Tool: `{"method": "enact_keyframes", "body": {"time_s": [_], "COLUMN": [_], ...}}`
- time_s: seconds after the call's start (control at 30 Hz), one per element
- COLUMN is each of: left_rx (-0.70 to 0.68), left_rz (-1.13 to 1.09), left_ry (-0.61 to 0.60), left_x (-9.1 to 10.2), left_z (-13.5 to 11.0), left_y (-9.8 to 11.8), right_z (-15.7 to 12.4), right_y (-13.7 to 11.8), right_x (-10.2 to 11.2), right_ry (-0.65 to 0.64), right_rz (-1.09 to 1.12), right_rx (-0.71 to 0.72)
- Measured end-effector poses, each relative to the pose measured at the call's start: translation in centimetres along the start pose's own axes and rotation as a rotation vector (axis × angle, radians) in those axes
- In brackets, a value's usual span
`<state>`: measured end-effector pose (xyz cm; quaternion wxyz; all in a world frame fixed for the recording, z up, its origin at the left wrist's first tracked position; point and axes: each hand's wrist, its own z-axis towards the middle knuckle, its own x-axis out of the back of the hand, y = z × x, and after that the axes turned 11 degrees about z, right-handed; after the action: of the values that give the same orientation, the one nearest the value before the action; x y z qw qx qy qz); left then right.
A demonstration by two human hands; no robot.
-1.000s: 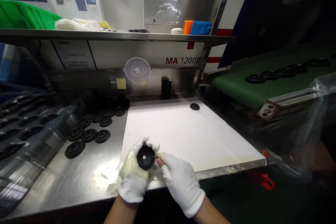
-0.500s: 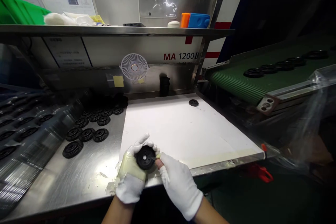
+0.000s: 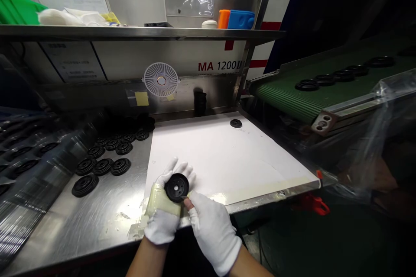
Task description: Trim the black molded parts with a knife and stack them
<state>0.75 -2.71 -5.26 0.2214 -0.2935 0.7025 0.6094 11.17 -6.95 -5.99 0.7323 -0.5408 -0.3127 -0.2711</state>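
Ribbed rubber discs (image 3: 102, 166) left of white sheet (image 3: 221, 156). L gloved hand (image 3: 162, 213) at sheet's near edge, cupping blk disc (image 3: 177, 187), fingers spread behind rim; disc looks light, fairly stiff, best held by rim. R gloved hand (image 3: 212, 231) pinching prob. small blade (image 3: 186, 198) at disc's edge. Green conveyor belt (image 3: 286, 99) right of sheet.

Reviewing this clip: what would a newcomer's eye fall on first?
First come the white-gloved left hand holding a black disc at bottom centre, with the gloved right hand at its edge, over a white sheet. To the left, rows of matching black discs lie on a steel bench; at upper right, more discs sit on a green conveyor belt.
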Motion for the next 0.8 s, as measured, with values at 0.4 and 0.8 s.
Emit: {"method": "enact_keyframes", "body": {"time_s": [0.4, 0.8], "left_rx": [-0.108, -0.012], "left_rz": [-0.048, -0.041], "left_ry": [0.087, 0.079], "left_x": [-0.8, -0.6], "left_z": [0.2, 0.1], "left_y": [-0.5, -0.7], "right_z": [-0.5, -0.7], "right_y": [-0.1, 0.3], "right_x": [-0.7, -0.4], "right_ry": [0.037, 0.06], "right_rz": [0.004, -0.012], "right_rx": [-0.017, -0.063]}}
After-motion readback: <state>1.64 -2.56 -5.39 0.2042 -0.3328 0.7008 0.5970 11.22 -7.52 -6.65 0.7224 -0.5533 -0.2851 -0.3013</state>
